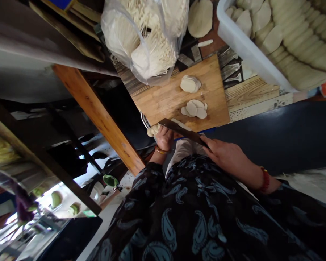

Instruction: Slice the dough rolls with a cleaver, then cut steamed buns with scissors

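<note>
Metal in the right hand (224,156): gripping a knife (182,132) by its handle, wrapping the fingers round it, and pointing the blade leftward and away over the near edge of a wooden cutting board (163,103). Pinching a pale piece (152,131) of food in the left hand (165,139), bending the fingers over it at the board's near left corner, with the tips partly hidden by the blade. Resting the left hand closer to the piece than the right; holding its long axis roughly left to right, slanting much like the blade, and leaving one end poking out leftward past the fingers. Showing a pale strip (180,124) just beyond the blade, too covered to tell whether joined to the piece. Facing a loose pile (195,109) and a neater stack (189,84) of slices farther up the board, on a patterned desk (250,95), between a bag of mushrooms (152,47) and a tub (250,50) of slices.
</note>
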